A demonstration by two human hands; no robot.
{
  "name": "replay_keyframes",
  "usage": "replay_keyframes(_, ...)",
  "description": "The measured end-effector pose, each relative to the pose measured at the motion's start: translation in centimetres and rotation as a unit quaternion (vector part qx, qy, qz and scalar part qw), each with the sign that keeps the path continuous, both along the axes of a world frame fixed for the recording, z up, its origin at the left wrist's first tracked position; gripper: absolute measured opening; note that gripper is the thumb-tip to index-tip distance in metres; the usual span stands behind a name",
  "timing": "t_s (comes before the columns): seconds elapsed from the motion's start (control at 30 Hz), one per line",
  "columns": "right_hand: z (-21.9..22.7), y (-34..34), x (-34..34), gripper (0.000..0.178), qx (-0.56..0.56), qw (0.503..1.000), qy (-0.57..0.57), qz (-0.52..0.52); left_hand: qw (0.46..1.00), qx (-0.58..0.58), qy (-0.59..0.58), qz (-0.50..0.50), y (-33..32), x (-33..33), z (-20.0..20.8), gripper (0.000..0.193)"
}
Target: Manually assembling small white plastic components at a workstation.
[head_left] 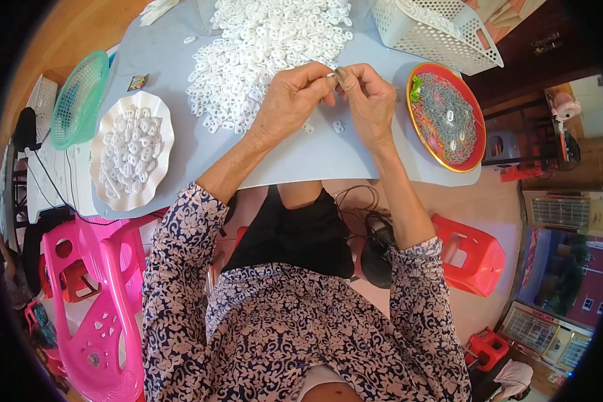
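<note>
My left hand (295,90) and my right hand (368,90) meet above the table, fingertips together. Between the left thumb and fingers shows a bit of a small white plastic piece (331,75). The right thumb and forefinger pinch right beside it; what they hold is hidden. Just beyond the left hand spreads a big pile of small white oval plastic pieces with holes (248,57). One loose white piece (338,126) lies below the fingertips. To the right of my right hand stands a red gold-rimmed tray (410,124) full of grey thin strands, with a few white pieces on top.
On the left, a white wavy-edged dish (99,171) holds more white pieces. Behind it are a small colourful packet (138,82) and a green basket (90,84). A white perforated basket (442,50) sits at the back right. Pink chair (100,321) and red stool (472,258) flank me.
</note>
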State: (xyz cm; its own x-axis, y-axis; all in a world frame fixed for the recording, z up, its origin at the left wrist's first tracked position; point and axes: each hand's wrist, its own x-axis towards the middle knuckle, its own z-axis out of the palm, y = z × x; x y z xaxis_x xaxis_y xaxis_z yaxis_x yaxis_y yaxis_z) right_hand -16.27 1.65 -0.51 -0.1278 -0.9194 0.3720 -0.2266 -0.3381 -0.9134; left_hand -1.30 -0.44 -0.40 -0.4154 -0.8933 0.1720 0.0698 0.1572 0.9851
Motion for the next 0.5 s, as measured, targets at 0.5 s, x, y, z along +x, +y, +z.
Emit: replay_keyframes(0.5,-0.11,-0.03,-0.38,0.013,0.000,1.000,-0.006,0.015,0.999,0.011,0.032,0.014,-0.28,-0.14,-0.17,0.017)
